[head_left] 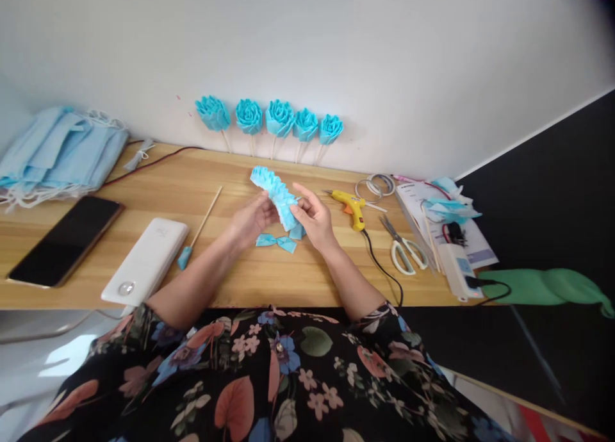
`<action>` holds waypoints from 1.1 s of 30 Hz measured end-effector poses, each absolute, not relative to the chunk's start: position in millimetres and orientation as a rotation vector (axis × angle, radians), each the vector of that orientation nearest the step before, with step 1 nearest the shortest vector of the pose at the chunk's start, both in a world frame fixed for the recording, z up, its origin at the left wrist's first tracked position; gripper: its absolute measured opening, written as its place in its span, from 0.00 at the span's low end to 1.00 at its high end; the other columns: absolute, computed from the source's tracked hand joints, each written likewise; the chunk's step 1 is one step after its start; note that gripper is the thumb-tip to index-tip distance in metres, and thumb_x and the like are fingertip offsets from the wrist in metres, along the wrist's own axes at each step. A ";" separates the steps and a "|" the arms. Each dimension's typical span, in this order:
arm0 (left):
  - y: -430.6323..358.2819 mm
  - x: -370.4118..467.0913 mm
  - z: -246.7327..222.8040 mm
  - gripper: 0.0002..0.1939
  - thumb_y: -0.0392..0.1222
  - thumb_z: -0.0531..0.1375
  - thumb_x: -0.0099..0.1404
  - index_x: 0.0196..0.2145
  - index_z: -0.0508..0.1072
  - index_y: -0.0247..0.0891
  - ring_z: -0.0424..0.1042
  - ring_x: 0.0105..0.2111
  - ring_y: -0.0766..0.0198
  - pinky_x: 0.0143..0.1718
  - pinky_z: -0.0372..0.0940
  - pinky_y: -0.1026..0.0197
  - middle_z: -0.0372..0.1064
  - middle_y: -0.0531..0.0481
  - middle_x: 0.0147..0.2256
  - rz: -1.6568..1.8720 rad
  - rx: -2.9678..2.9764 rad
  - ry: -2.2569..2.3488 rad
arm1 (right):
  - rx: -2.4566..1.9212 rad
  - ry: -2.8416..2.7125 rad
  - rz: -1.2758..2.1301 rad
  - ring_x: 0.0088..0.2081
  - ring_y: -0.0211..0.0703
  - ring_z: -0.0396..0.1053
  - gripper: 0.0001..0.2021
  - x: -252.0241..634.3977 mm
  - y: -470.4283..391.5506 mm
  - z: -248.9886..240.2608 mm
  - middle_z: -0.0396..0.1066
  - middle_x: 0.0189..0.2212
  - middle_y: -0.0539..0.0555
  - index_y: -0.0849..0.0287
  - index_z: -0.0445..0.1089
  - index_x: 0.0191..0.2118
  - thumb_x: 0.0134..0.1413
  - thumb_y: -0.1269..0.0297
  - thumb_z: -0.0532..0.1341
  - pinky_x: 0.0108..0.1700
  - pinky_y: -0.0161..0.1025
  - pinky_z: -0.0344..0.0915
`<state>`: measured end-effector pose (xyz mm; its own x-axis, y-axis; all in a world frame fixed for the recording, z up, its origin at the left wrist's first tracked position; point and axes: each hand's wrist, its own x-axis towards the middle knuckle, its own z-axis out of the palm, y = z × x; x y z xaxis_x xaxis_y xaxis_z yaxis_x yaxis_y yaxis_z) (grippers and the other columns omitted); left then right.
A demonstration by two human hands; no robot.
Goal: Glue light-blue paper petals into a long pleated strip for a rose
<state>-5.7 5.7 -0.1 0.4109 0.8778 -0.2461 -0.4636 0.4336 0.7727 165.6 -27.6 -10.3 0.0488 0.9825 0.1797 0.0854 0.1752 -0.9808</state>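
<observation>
A pleated light-blue strip (275,191) is held above the wooden table, slanting from upper left to lower right. My right hand (313,216) pinches its lower right end between thumb and fingers, with the index finger raised. Against the strip's lower left side rests my left hand (254,219), its fingers curled around the edge; its grip is partly hidden. Just beneath the hands lie small blue folded pieces (277,241). Left of my left hand, a wooden stick (206,218) with a blue tip lies on the table.
Several blue fabric roses (280,118) on sticks lean on the wall. A yellow glue gun (353,208), scissors (402,245), tape rolls (380,184) and a power strip (459,272) lie right. At left are a mask pile (62,150), phone (67,240) and white power bank (145,261).
</observation>
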 end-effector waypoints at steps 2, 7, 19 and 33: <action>6.9 -9.0 3.5 0.17 0.49 0.71 0.62 0.42 0.75 0.36 0.77 0.36 0.60 0.42 0.72 0.58 0.79 0.45 0.38 1.036 0.711 0.682 | -1.162 -1.299 0.998 0.28 0.39 0.65 0.34 165.2 -25.6 -13.6 0.70 0.27 0.46 0.51 0.69 0.63 0.53 0.44 0.69 0.35 0.40 0.69; 5.8 -12.7 9.8 0.23 0.45 0.72 0.57 0.48 0.74 0.37 0.78 0.36 0.60 0.39 0.71 0.59 0.79 0.47 0.39 1.126 0.828 0.675 | -1.202 -1.322 1.012 0.29 0.39 0.66 0.33 167.2 -22.4 -17.9 0.71 0.28 0.47 0.53 0.72 0.62 0.53 0.44 0.68 0.35 0.40 0.68; -0.5 -5.5 4.0 0.25 0.42 0.72 0.55 0.48 0.72 0.37 0.71 0.27 0.66 0.29 0.66 0.63 0.74 0.53 0.30 1.102 1.034 0.672 | -1.262 -1.385 1.081 0.25 0.35 0.57 0.23 165.6 -24.5 -13.8 0.62 0.22 0.46 0.56 0.69 0.28 0.49 0.38 0.68 0.28 0.36 0.55; -1.9 -5.6 2.9 0.32 0.42 0.72 0.53 0.53 0.67 0.35 0.69 0.24 0.67 0.27 0.64 0.63 0.71 0.55 0.30 0.995 1.109 0.661 | -1.235 -1.412 0.947 0.28 0.36 0.53 0.30 166.8 -27.8 -6.3 0.53 0.23 0.46 0.55 0.60 0.25 0.56 0.30 0.59 0.32 0.38 0.53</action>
<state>-5.6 -1.9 2.9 0.4311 0.9016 0.0346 -0.3170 0.1155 0.9414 166.8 -27.8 -6.3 0.0141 0.9834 0.1807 0.2058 0.1740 -0.9630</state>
